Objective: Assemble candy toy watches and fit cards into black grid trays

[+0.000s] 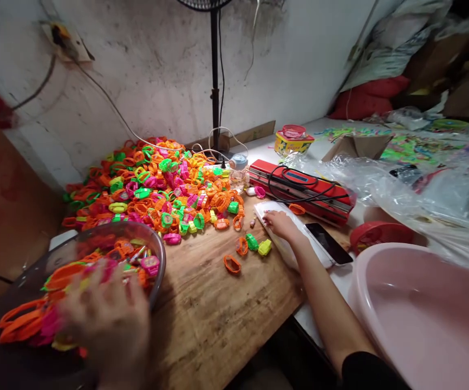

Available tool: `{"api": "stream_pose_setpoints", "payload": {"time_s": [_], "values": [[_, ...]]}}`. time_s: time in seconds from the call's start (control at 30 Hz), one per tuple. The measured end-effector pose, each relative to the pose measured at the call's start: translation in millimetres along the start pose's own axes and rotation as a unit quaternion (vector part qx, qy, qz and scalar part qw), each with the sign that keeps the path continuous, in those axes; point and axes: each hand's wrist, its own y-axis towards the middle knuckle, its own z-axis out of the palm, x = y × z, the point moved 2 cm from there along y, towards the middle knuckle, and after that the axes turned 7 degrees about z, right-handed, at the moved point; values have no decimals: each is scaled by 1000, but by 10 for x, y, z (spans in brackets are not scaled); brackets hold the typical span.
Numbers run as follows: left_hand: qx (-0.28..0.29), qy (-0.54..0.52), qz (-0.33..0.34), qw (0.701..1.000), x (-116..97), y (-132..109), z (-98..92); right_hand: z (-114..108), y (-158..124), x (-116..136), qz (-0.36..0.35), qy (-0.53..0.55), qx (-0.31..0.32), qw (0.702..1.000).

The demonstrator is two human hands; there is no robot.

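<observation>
My left hand (110,319), smeared by motion, is over a dark translucent basin (159,260) of toy watches. Orange, pink and yellow toy watches (25,319) lie against its fingers; whether it grips any is unclear. My right hand (282,225) reaches forward over a flat white stack (318,249), its fingers stretched out and the tips touching the far left part. On the wooden board between my hands sit a green toy watch (252,242), a yellow one (264,247) and a couple of orange ones (232,264).
A large heap of toy watches (169,189) covers the board's back. Beyond the white stack lie a phone (327,244) and a red bag sealer (299,189) with a black cord. A pink basin (425,319) stands at right, near clear plastic sheeting (401,189). A fan pole (214,81) rises behind.
</observation>
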Motion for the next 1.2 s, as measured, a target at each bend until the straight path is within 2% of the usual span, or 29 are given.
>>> {"api": "stream_pose_setpoints", "payload": {"time_s": [0.03, 0.07, 0.1, 0.13, 0.17, 0.23, 0.3, 0.4, 0.53, 0.57, 0.6, 0.67, 0.7, 0.73, 0.77, 0.83, 0.87, 0.93, 1.07, 1.13, 1.2], "values": [[0, -6, 41, 999, -147, -76, 177, 71, 16, -20, 1, -4, -3, 1000], [50, -47, 73, 995, -301, -155, 402, 134, 18, -15, 6, -5, -12, 1000], [130, -110, 85, 982, -451, -233, 651, 189, 11, 9, 14, -4, -23, 1000], [197, -172, 48, 964, -577, -307, 895, 234, 2, 44, 22, 0, -34, 999], [238, -222, -22, 945, -677, -372, 1118, 271, -5, 84, 31, 7, -44, 999], [256, -246, -73, 932, -839, -455, 1451, 314, 1, 157, 47, 30, -57, 997], [257, -273, -106, 921, -916, -494, 1638, 318, 32, 200, 63, 66, -64, 994], [261, -348, -150, 888, -890, -496, 1698, 259, 62, 217, 81, 147, -66, 984], [283, -449, -233, 815, -715, -434, 1545, 138, -130, 300, 54, 302, -56, 950], [290, -489, -265, 779, -675, -412, 1486, 112, -232, 350, 35, 345, -46, 937], [292, -538, -307, 729, -642, -388, 1424, 87, -353, 408, 13, 385, -32, 922], [273, -636, -399, 602, -608, -341, 1300, 36, -626, 541, -30, 452, 5, 891], [256, -671, -434, 545, -606, -318, 1243, 8, -766, 609, -49, 496, 36, 866], [237, -693, -455, 507, -611, -297, 1190, -23, -902, 673, -64, 546, 73, 832], [222, -703, -458, 497, -620, -277, 1142, -59, -1029, 733, -74, 597, 111, 791], [198, -717, -441, 503, -650, -252, 1069, -143, -1244, 837, -91, 672, 173, 715], [186, -721, -428, 512, -665, -247, 1041, -186, -1330, 878, -96, 685, 186, 698], [166, -717, -399, 546, -689, -244, 1000, -259, -1459, 944, -104, 672, 179, 711], [122, -674, -337, 647, -704, -232, 937, -317, -1612, 1056, -103, 629, 161, 753], [101, -659, -313, 677, -702, -219, 904, -324, -1662, 1108, -103, 610, 153, 770], [92, -653, -294, 692, -695, -207, 874, -336, -1696, 1148, -97, 599, 135, 783]]}}
